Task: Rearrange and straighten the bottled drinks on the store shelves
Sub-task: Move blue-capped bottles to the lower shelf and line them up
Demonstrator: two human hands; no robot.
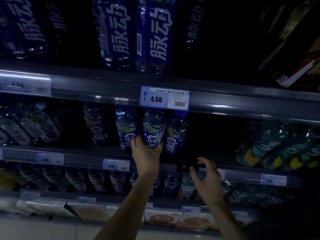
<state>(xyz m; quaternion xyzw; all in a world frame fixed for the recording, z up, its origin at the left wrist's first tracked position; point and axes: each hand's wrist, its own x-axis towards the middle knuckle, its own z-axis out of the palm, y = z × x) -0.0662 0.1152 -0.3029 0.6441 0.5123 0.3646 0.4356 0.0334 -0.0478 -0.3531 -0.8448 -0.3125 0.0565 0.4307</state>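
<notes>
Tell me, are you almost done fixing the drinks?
Partly. Done: two big blue bottles on the top shelf stand straight together. In hand: the left hand grips a blue bottle in the middle shelf's row; the right hand is open and empty. Left: the clear bottles far left lean, and the green bottles look jumbled.

— Bottles [153, 130]: clear glossy plastic, glinting, with shiny blue film labels.
— And the shelf rail [242, 99]?
— Smooth grey, looks like metal, faint sheen. The price tag [164, 98] is matt paper behind a glossy plastic strip.
</notes>
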